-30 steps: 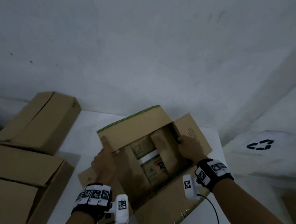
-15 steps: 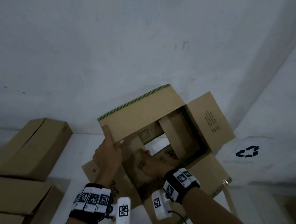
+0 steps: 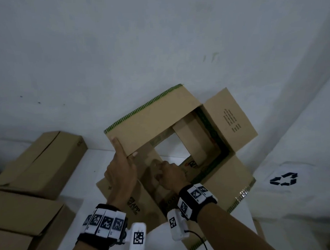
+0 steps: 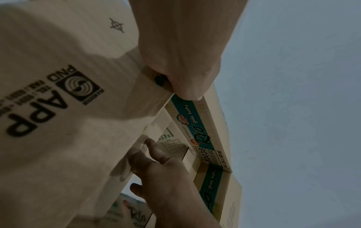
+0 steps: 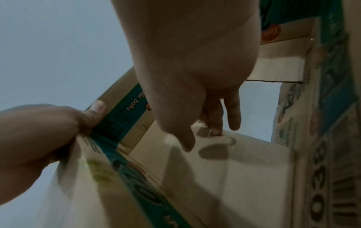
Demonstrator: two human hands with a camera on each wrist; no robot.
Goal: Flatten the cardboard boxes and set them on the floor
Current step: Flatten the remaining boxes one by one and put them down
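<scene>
The left hand (image 3: 121,169) pinches a corner of the open-ended brown cardboard box (image 3: 156,117), steadying it, while the right hand (image 3: 169,173) presses extended fingertips (image 5: 216,129) against an inner flap to collapse it.

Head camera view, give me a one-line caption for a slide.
Left hand grips the open cardboard box at a corner while the right hand presses an inner flap.

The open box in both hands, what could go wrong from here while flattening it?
The left hand grips only one corner of the open box, so the raised box could twist or slip. The right hand has its fingers pressing an inner flap; they might get pinched as the panels fold.
</scene>
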